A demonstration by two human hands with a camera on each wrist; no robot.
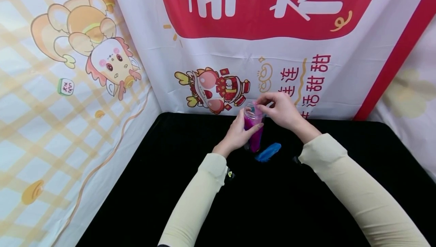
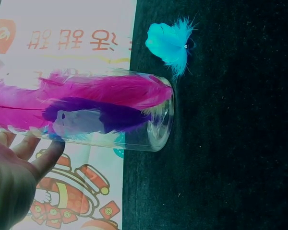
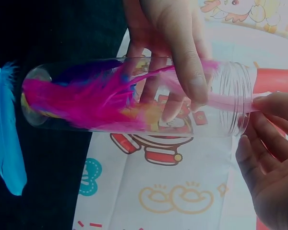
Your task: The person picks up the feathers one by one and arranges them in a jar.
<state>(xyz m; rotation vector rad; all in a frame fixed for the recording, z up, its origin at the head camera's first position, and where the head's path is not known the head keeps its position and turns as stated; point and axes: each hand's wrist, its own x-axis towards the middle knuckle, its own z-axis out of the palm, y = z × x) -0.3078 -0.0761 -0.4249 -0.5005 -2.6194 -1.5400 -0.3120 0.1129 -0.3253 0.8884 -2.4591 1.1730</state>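
Observation:
My left hand [image 1: 237, 134] grips a clear plastic jar [image 1: 254, 121] round its upper part. The jar has a threaded, uncovered mouth [image 3: 237, 120] and stands above the black table's far part. Inside it are magenta feathers [image 2: 105, 91], a purple feather [image 2: 127, 115] and some yellow and blue ones. At the mouth, my right hand [image 1: 280, 111] pinches a pale pink feather [image 3: 223, 102] between thumb and forefinger; much of that feather extends into the jar. A bright blue feather [image 1: 269, 152] lies on the table just in front of the jar.
The black table [image 1: 265, 209] ends at a white printed cloth backdrop [image 1: 150, 50] close behind the jar. Another printed cloth [image 1: 68, 137] hangs along the left side. A small dark object [image 1: 230, 174] shows beside the left sleeve cuff.

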